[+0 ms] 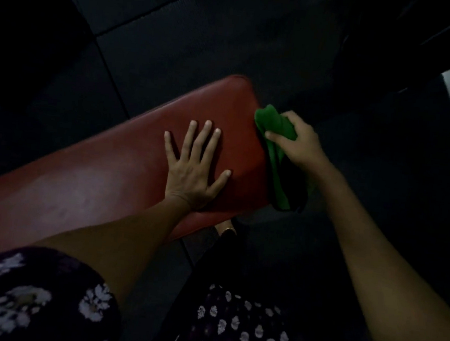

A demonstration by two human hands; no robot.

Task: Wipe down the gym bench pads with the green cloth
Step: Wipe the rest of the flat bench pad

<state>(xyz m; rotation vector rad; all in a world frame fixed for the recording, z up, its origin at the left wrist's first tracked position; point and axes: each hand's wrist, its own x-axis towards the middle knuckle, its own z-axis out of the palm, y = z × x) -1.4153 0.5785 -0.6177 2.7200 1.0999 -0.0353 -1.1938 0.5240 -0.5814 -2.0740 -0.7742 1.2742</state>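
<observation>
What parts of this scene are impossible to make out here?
Head view only:
- Red bench pad: its near end runs off the left edge; its frame is hidden beneath it.
- Green cloth: partly covered by the right hand; the lower folds are lost in shadow.
- Floor: too dark for detail.

Bench pad [92,184] cut off leftward

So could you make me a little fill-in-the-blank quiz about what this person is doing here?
1. The left hand lies flat, fingers spread, on the ____ bench pad.
2. The cloth is held in the ____ hand.
3. The colour of the cloth is ____.
4. The cloth hangs at the pad's ____, not on its top.

Missing words: red; right; green; end
</observation>
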